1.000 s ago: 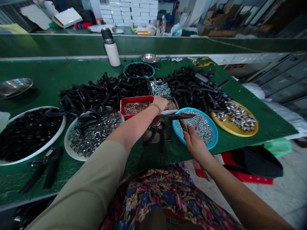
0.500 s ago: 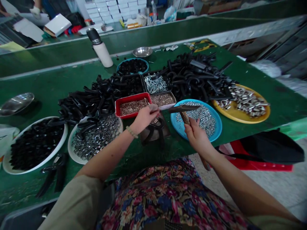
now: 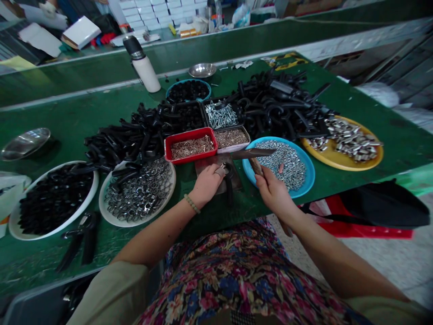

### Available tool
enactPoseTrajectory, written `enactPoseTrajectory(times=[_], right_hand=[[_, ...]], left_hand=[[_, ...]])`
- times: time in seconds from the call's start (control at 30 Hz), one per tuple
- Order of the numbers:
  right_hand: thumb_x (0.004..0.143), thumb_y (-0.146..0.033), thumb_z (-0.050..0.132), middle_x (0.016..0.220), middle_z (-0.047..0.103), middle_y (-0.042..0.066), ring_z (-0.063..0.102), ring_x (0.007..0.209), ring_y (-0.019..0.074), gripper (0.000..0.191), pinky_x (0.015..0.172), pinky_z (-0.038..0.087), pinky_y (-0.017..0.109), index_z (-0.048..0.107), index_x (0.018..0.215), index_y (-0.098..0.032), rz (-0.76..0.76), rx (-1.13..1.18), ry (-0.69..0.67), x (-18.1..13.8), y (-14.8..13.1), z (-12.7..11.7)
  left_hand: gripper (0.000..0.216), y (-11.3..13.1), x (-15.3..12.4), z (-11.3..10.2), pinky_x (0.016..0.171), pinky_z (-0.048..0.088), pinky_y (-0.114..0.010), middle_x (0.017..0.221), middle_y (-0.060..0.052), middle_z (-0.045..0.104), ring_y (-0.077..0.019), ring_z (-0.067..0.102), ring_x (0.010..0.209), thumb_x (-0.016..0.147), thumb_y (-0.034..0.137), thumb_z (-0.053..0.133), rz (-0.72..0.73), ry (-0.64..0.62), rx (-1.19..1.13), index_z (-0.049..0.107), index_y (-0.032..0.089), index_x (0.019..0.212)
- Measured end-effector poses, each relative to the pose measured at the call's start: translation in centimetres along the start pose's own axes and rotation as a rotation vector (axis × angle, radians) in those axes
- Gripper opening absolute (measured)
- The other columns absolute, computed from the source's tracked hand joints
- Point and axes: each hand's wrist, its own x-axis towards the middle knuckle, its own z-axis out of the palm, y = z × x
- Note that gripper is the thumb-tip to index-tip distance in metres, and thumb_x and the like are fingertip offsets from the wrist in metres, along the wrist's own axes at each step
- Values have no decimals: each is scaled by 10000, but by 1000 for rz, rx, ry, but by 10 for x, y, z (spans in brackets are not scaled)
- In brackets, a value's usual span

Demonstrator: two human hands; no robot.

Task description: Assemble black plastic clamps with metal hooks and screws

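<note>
My right hand [image 3: 274,192] is wrapped round the wooden handle of a hammer [image 3: 254,154], whose dark metal head is held level above the edge of a blue plate [image 3: 249,174] of small shiny metal parts. My left hand [image 3: 208,184] is closed at the near end of a flat metal block [image 3: 237,178]. Its fingers grip a black-handled tool [image 3: 229,190] lying on that block; most of the tool is hidden under the hand. Just beyond the fingers stands a red tray [image 3: 167,151] of thin copper-coloured pins.
White plates of metal rings [image 3: 142,194] and black parts [image 3: 56,201] stand at left, beside another black-handled tool [image 3: 83,234]. Behind are heaps of black handles [image 3: 277,104], a tray of screws [image 3: 221,114] and a flask [image 3: 147,74]. A yellow plate [image 3: 333,158] is at right.
My left hand has come down and nearer from over the trays to the black-handled tool on the block. My right hand, still holding the hammer, has shifted only slightly.
</note>
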Motion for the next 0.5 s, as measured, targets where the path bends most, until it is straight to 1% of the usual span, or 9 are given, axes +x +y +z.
enactPoseTrajectory(times=[0.13, 0.23, 0.3, 0.37, 0.43, 0.5], right_hand=[[944, -405, 377, 973, 720, 157, 696, 847, 276, 451, 738, 528, 376, 542, 1253, -120, 21, -15, -3, -3, 1, 1], [945, -403, 376, 985, 723, 149, 697, 843, 278, 448, 728, 534, 382, 534, 1269, -136, 8, -27, -13, -4, 2, 3], [943, -390, 380, 995, 725, 145, 700, 853, 291, 440, 721, 541, 395, 534, 1276, -148, -5, -52, -42, -3, 1, 4], [941, -366, 388, 1016, 727, 146, 705, 863, 302, 435, 719, 550, 408, 531, 1294, -155, -28, -88, -108, -3, -3, 3], [948, -346, 382, 1109, 708, 152, 704, 915, 298, 461, 754, 558, 409, 489, 1354, -157, -77, -102, -161, -4, -11, 1], [966, -341, 355, 1216, 666, 151, 694, 981, 280, 496, 803, 557, 397, 412, 1426, -165, -122, -101, -161, -4, -20, -1]], left_hand=[[263, 3, -7, -7, 910, 468, -339, 1123, -98, 605, -212, 555, 1003, 971, 207, 408, 117, -63, 90, 619, 162, 1122], [280, 2, -8, -7, 937, 468, -356, 1163, -114, 602, -221, 548, 1039, 967, 205, 410, 133, -84, 67, 611, 144, 1151], [280, 1, -11, -7, 971, 462, -367, 1193, -106, 597, -223, 545, 1068, 957, 213, 436, 107, -83, -9, 608, 154, 1170], [317, 1, -18, -8, 1006, 454, -368, 1234, -96, 581, -225, 538, 1120, 933, 237, 496, 35, -54, -119, 575, 174, 1234], [448, 3, -32, -11, 1041, 442, -377, 1304, -106, 538, -235, 515, 1187, 907, 277, 553, -58, 9, -200, 490, 184, 1341], [526, 6, -49, -14, 1048, 442, -403, 1340, -130, 510, -254, 499, 1214, 900, 299, 564, -115, 59, -202, 431, 183, 1396]])
